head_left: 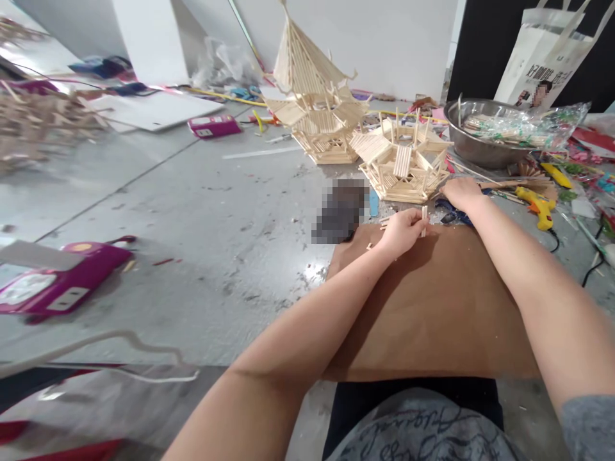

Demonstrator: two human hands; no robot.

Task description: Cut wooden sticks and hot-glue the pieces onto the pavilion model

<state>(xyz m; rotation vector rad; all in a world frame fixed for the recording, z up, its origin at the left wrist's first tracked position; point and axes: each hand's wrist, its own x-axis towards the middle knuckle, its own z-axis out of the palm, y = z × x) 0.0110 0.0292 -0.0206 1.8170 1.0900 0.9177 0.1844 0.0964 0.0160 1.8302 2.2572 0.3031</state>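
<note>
Above the far edge of a brown board, my left hand pinches a few short wooden sticks upright between its fingers. My right hand reaches beyond the board's far right corner, beside a dark blue cloth-like item; its fingers are bent, and what they touch is too small to make out. Just past both hands stands a low wooden stick structure with slatted panels. A taller tiered stick tower with a pointed roof rises behind it. Small stick pieces lie near my left wrist.
A metal bowl with plastic-wrapped sticks stands at the back right, near a white bag. A yellow glue gun lies right of my right hand. Purple power strips sit on the left. A blurred dark object lies beyond the board's left corner.
</note>
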